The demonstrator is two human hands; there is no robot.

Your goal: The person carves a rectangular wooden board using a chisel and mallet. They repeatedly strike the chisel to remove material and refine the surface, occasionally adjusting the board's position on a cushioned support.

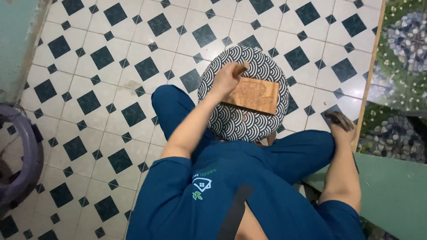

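Your left hand [226, 78] grips a small wooden tool [241, 68] at the carved wooden board's [254, 94] far-left corner, on the patterned cushion [242, 120]; your right hand [341, 129], well apart, clutches a dark object [338, 118].

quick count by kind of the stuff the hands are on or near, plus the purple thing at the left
Wooden board: 1
Wave-patterned round cushion: 1
Wooden-handled tool in the left hand: 1
Dark object under the right hand: 1
Purple plastic basket: 1
Total: 5
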